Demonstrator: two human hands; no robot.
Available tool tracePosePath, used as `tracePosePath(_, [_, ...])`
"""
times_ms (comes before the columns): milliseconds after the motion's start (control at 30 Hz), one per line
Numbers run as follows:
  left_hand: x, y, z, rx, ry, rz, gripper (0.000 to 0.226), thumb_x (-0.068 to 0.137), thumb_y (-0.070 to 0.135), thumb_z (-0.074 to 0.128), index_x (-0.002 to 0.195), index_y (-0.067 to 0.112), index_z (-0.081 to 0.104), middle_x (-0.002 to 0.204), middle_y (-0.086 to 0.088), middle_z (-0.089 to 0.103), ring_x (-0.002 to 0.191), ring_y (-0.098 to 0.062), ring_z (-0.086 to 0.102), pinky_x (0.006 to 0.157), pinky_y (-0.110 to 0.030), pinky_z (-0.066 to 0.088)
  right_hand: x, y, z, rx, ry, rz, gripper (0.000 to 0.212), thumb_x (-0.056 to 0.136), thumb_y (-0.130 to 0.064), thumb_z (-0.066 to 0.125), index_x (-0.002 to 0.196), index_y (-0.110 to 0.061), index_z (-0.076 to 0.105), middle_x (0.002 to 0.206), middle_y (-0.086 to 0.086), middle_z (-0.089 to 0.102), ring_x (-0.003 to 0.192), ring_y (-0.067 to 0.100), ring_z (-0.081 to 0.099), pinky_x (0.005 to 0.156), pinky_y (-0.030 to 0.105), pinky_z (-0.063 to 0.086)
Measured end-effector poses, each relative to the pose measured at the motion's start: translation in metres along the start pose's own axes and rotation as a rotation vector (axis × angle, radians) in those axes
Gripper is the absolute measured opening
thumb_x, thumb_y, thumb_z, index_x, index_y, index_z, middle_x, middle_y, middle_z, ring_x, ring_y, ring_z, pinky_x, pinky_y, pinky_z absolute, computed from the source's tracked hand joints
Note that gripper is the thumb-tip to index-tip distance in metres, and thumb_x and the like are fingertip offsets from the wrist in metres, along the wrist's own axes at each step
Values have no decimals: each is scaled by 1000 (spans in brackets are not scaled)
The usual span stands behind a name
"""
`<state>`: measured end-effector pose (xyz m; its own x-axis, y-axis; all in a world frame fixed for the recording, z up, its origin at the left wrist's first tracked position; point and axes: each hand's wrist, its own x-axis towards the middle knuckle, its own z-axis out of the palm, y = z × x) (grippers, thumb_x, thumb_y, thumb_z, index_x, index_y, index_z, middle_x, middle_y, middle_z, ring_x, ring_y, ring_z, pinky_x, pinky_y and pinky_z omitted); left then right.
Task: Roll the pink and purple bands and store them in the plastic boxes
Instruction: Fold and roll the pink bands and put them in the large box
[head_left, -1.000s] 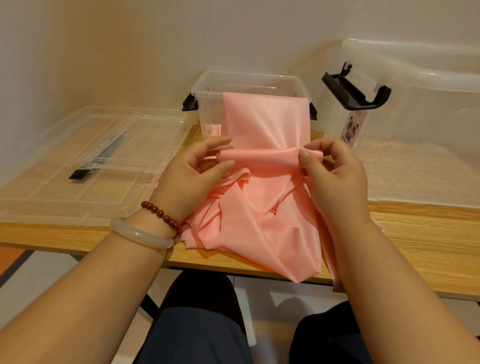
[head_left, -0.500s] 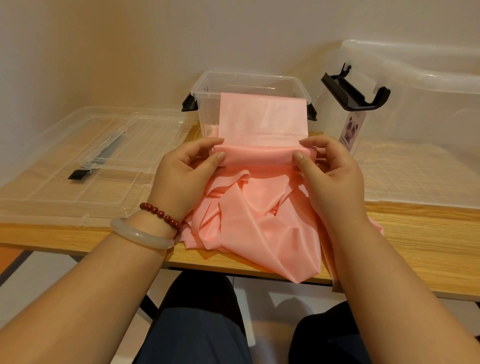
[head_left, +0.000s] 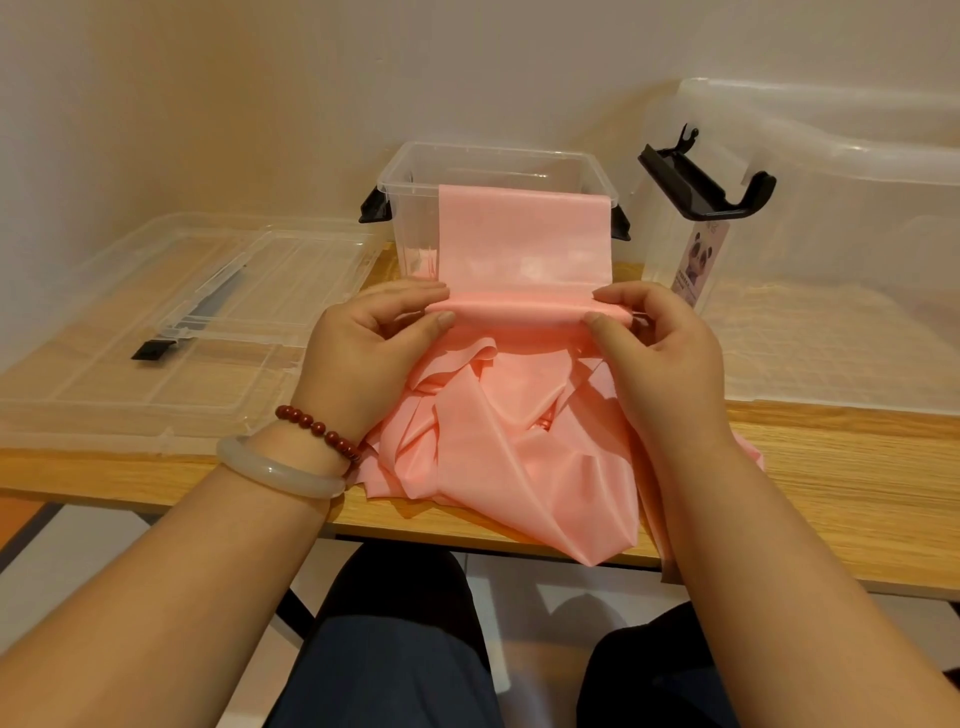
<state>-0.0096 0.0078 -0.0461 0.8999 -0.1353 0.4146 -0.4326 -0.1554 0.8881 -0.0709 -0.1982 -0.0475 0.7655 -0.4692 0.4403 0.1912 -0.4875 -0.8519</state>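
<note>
A long pink band (head_left: 519, 415) lies crumpled on the wooden table, its near folds hanging over the front edge. Its flat upper end stands in front of the small clear plastic box (head_left: 498, 161). My left hand (head_left: 363, 353) pinches the left end of a thin roll formed across the band. My right hand (head_left: 660, 353) pinches the right end of that roll between thumb and fingers. No purple band is in view.
A clear lid (head_left: 171, 322) with a black clip lies flat at the left. A large clear box (head_left: 841, 218) with a black latch (head_left: 701, 187) stands at the right. A wall runs close behind. My knees sit under the table edge.
The roll has tightened and shifted slightly up the band. Both hands' fingers have re-gripped its ends; the flat upper part looks a little shorter.
</note>
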Motion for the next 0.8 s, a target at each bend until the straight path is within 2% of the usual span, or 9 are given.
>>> tracePosePath(133, [-1,1,0,-6,14,-14,22,85,18,70,96,37,69,102,13,69,93,-1,66,82,-19,55,-1,-2,-1,-17,10,-14,16,88,-23,64,87,-39,65,97,-10,67,92,11,65,83,42,56])
tracePosePath(267, [-2,2,2,-78,9,-54,25,90,11,65,108,29,64,97,5,67,75,-8,71,70,-20,57,-1,-3,-2,-29,12,-44,13,91,-24,65,89,-37,63,92,-14,66,89,13,63,82,42,55])
tracePosePath(433, [-3,2,0,-59,-2,-42,23,90,14,64,105,31,66,104,4,68,82,-8,71,72,-21,57,0,-1,-1,-78,16,-55,5,92,-26,63,91,-31,64,94,-12,63,90,12,60,83,37,53])
tracePosePath(500, [-2,1,0,-44,-2,-39,24,89,16,66,102,36,67,105,6,69,90,-10,70,78,-28,58,1,-1,-1,-93,26,-45,3,93,-27,62,93,-29,64,97,-11,62,90,9,60,83,34,53])
tracePosePath(567, [-2,1,0,-16,-2,-34,25,87,18,68,102,38,66,104,8,69,95,-11,68,85,-33,57,1,-1,-2,-94,26,-35,4,94,-27,61,93,-30,62,92,-15,62,85,4,59,79,28,53])
tracePosePath(733, [-3,4,0,-12,-6,-25,29,86,15,69,109,32,65,100,14,67,93,0,65,86,-22,55,-1,-1,-1,-67,15,-49,14,94,-25,60,98,-38,59,93,-20,59,83,-1,57,72,17,47])
tracePosePath(800, [-3,4,1,-24,-13,-25,29,87,14,69,112,29,65,104,13,68,95,1,65,86,-20,54,-1,-2,-2,-67,7,-52,12,94,-24,60,95,-35,64,92,-20,61,85,2,56,76,21,49])
